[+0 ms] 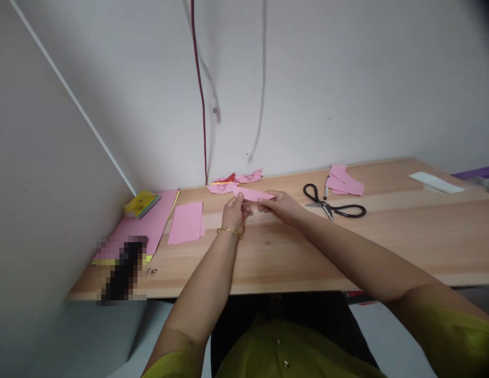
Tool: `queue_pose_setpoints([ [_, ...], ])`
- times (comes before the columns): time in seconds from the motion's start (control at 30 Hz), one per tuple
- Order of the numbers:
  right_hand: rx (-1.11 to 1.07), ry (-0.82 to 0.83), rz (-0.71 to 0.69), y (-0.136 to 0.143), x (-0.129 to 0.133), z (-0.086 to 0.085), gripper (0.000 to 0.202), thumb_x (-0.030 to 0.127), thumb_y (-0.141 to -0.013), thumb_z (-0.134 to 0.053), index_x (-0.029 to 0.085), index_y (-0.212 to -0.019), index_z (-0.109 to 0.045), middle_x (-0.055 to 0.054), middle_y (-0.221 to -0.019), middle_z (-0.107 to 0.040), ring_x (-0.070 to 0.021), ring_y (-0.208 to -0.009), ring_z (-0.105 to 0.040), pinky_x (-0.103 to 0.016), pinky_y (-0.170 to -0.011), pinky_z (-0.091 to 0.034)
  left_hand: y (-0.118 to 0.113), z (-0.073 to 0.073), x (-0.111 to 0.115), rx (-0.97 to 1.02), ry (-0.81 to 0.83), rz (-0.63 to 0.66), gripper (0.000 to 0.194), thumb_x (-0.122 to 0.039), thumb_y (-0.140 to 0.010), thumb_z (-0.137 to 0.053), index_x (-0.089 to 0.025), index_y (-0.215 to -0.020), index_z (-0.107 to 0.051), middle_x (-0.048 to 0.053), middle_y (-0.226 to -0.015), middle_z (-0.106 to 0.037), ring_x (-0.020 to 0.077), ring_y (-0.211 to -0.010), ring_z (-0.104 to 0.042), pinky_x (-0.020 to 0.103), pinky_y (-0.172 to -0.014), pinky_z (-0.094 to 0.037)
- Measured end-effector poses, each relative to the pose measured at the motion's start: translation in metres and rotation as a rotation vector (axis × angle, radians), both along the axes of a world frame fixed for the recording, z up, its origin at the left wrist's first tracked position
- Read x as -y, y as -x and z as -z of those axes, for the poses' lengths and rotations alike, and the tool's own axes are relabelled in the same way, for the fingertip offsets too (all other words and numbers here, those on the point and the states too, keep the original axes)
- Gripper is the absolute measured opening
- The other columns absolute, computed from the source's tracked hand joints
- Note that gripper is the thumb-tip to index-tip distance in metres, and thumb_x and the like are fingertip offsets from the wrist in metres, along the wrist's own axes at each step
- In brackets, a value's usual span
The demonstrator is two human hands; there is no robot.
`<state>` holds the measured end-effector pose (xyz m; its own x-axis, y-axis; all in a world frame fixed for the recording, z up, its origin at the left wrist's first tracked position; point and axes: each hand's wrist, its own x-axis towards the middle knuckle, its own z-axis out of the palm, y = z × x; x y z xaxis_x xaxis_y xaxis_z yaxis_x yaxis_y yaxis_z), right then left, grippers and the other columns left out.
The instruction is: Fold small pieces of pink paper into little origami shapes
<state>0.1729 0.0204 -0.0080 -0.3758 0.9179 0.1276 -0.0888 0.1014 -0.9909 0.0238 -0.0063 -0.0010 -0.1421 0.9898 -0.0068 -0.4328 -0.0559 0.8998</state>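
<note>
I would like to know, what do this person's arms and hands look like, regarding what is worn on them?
Both the left hand and the right hand are gloveless. A thin gold-coloured bracelet circles the left wrist; none is visible on the right. Short olive-green fabric sleeves leave both forearms bare.

No lettering is showing legibly; a small black scrawl (151, 272) is marking the wooden tabletop (283, 257), left of the left hand (233, 214).
</note>
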Motion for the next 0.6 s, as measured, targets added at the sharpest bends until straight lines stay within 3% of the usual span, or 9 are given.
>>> queue_pose_setpoints([
  [0.13,0.069,-0.010,0.050,-0.001,0.004,-0.005,0.037,0.045,-0.066,-0.065,0.012,-0.080,-0.060,-0.003,-0.065,-0.060,-0.0103,-0.060,-0.052,-0.022,-0.057,-0.040,0.000,0.007,-0.002,-0.188,0.000,0.011,0.031,-0.038,-0.056,-0.074,-0.013,-0.062,-0.056,-0.003,-0.049,-0.049,0.0065,-0.045,-0.044,0.022,-0.050,-0.039],
  [0.27,0.156,-0.036,0.036,-0.001,0.009,-0.010,0.036,0.046,-0.067,-0.064,0.013,-0.079,-0.058,-0.002,-0.066,-0.058,-0.0097,-0.059,-0.050,-0.021,-0.057,-0.039,0.000,0.013,-0.004,-0.284,0.021,-0.015,0.030,-0.038,-0.059,-0.072,-0.012,-0.059,-0.058,0.000,-0.049,-0.053,0.0084,-0.045,-0.047,0.023,-0.050,-0.038],
  [0.4,0.178,-0.066,0.018,-0.001,0.008,-0.010,0.034,0.047,-0.069,-0.062,0.013,-0.076,-0.057,-0.001,-0.064,-0.056,-0.0091,-0.058,-0.049,-0.021,-0.057,-0.037,-0.001,0.011,-0.003,-0.237,0.001,-0.038,0.030,-0.040,-0.064,-0.068,-0.013,-0.059,-0.056,0.001,-0.052,-0.055,0.0079,-0.044,-0.047,0.023,-0.050,-0.039],
  [0.6,0.228,-0.114,0.011,-0.004,0.002,-0.009,0.033,0.046,-0.071,-0.060,0.014,-0.073,-0.056,-0.001,-0.062,-0.056,-0.0098,-0.057,-0.048,-0.022,-0.057,-0.037,0.001,0.007,-0.006,-0.072,0.008,-0.104,0.031,-0.037,-0.060,-0.072,-0.013,-0.058,-0.054,-0.002,-0.051,-0.052,0.0043,-0.043,-0.042,0.020,-0.048,-0.036],
])
